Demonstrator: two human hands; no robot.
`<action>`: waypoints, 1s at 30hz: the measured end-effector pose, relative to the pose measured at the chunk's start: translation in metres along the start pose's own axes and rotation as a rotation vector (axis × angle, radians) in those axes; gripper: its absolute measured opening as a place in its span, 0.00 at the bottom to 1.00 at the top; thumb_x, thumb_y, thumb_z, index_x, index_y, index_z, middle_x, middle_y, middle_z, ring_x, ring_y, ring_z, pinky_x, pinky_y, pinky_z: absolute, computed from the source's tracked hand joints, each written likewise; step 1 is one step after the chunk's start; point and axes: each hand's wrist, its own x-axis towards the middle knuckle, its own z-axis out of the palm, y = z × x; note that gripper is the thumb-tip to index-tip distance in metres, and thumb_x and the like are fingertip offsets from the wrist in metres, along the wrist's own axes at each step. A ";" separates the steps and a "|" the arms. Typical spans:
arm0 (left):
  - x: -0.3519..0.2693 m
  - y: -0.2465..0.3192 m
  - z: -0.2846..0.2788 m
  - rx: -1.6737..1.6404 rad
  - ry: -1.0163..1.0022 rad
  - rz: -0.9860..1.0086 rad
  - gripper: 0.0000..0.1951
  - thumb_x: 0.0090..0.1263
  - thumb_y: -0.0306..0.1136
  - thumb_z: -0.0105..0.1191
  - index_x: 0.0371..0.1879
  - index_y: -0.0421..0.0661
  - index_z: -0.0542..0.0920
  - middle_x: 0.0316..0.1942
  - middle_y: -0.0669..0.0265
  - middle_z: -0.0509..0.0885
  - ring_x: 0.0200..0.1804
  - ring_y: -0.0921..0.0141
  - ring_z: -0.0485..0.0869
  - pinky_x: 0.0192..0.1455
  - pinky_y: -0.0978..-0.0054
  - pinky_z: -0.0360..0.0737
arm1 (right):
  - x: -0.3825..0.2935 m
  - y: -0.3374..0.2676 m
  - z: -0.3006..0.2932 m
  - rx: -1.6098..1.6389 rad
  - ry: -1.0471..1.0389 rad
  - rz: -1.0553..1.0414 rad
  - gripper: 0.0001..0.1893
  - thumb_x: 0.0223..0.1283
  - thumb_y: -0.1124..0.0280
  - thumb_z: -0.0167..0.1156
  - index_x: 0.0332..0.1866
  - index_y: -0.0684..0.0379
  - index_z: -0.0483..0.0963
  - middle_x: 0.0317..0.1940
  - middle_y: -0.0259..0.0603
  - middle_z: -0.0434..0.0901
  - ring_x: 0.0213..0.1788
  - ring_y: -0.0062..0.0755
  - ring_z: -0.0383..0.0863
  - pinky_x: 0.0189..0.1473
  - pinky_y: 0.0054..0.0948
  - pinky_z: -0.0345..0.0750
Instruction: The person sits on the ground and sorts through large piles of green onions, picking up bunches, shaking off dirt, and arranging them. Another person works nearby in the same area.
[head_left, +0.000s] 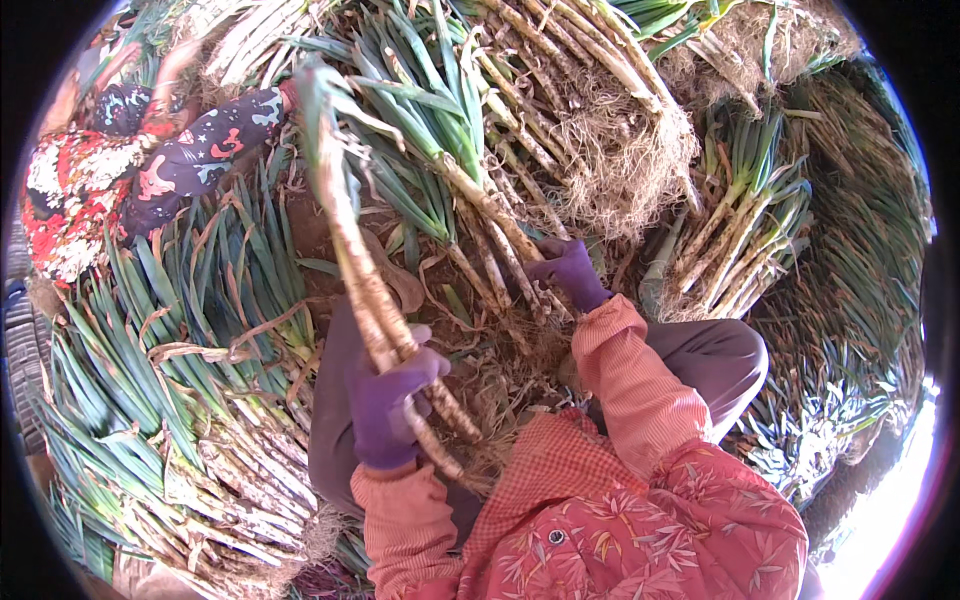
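Purple gloves cover both hands. My left hand (394, 401) is closed around a few long scallion stalks (360, 277), soil-stained, whose green tops point up and away and whose rooted ends hang by my lap. To the right, my right hand (568, 271) has its fingers and thumb at the lower stem of another leafy scallion (487, 202). More dirty stalks lie just beneath and beside that hand on the ground. The tips of my right fingers are partly hidden among the stems.
Piled scallions (225, 465) lie along the left, with a large rooted heap (622, 165) ahead. A smaller bunch (735, 232) rests at the right, before a dense bank of scallions (847, 225). Another person's patterned sleeve (210, 142) reaches in at the upper left.
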 end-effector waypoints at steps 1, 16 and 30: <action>-0.003 0.012 -0.003 0.003 -0.001 -0.002 0.25 0.52 0.26 0.58 0.50 0.27 0.73 0.27 0.58 0.82 0.20 0.75 0.76 0.21 0.83 0.71 | 0.000 0.009 -0.004 0.073 0.013 0.000 0.14 0.52 0.74 0.68 0.46 0.66 0.81 0.29 0.44 0.84 0.21 0.24 0.80 0.25 0.19 0.78; 0.014 -0.056 0.009 -0.143 -0.117 -0.446 0.16 0.56 0.25 0.59 0.45 0.35 0.77 0.31 0.57 0.84 0.29 0.70 0.83 0.27 0.78 0.81 | 0.059 0.085 0.044 -1.046 0.353 0.003 0.39 0.46 0.45 0.68 0.60 0.58 0.65 0.38 0.51 0.82 0.39 0.45 0.84 0.40 0.38 0.80; 0.013 0.006 0.029 0.038 0.069 -0.060 0.21 0.49 0.19 0.61 0.45 0.31 0.77 0.27 0.58 0.83 0.20 0.76 0.76 0.19 0.84 0.68 | -0.023 0.026 0.053 -0.797 0.055 -0.063 0.21 0.41 0.66 0.66 0.44 0.57 0.72 0.27 0.50 0.80 0.32 0.48 0.83 0.35 0.43 0.78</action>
